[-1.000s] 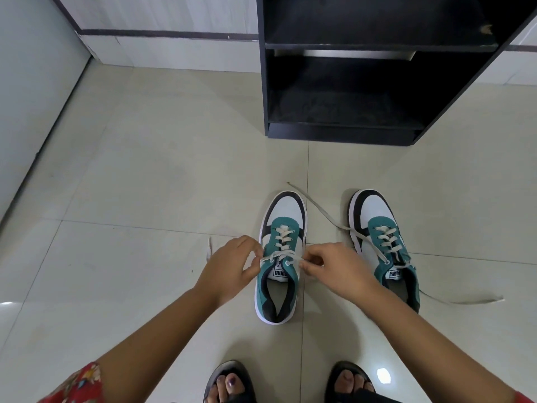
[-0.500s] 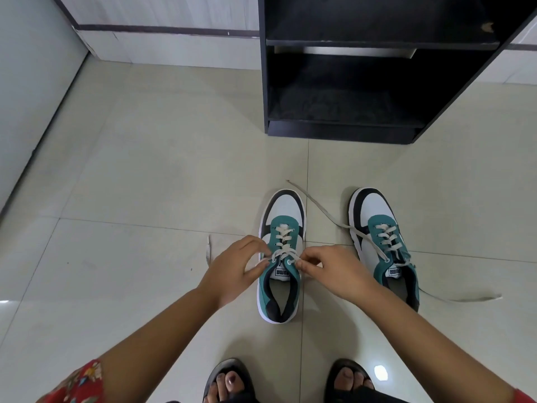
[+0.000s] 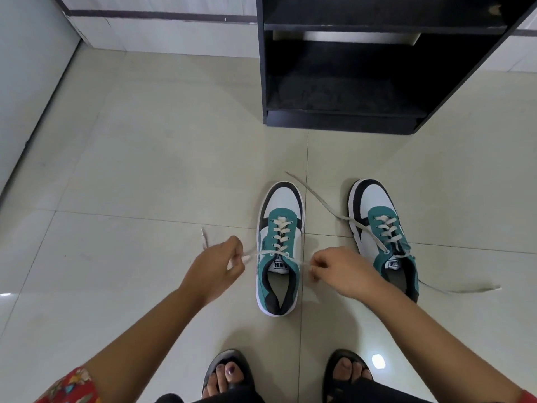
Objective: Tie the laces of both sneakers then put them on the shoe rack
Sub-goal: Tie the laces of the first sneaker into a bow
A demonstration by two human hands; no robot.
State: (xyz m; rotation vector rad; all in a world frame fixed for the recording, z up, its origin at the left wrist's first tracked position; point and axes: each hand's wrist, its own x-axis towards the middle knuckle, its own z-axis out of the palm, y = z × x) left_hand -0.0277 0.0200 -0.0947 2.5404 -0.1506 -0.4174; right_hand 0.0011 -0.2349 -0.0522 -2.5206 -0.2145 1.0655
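Note:
Two teal, white and black sneakers stand side by side on the tiled floor, toes pointing at the rack. My left hand (image 3: 215, 267) and my right hand (image 3: 341, 271) each pinch one end of the left sneaker's (image 3: 279, 245) lace (image 3: 263, 253) and hold it taut sideways across the tongue. The right sneaker (image 3: 383, 231) has loose laces: one end (image 3: 315, 196) trails toward the left sneaker's toe, the other (image 3: 465, 290) lies on the floor to the right. A black shoe rack (image 3: 343, 123) stands beyond the sneakers with bare shelves.
My feet in black sandals (image 3: 229, 373) are at the bottom edge, just behind the sneakers. A wall (image 3: 26, 82) runs along the left and a skirted wall (image 3: 162, 30) across the back.
My hands have pulled apart from over the left sneaker's tongue, drawing its lace ends out to either side. The right sneaker has not moved.

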